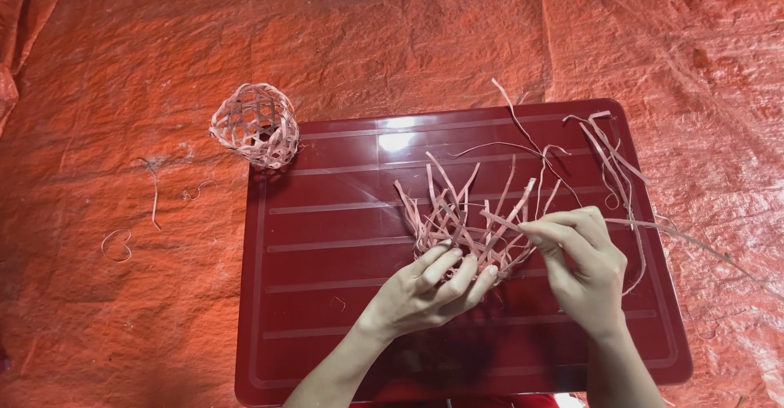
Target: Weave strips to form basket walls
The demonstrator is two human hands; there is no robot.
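I had the half-woven basket sitting on the dark red bench, a bit right of the middle, with its loose strips sticking up. My left hand cupped its near side, fingers curled against the weave. My right hand pinched one strip at the basket's right edge. A finished little woven ball sat at the bench's far left corner, spare strips lay far right, all over an orange tarp.
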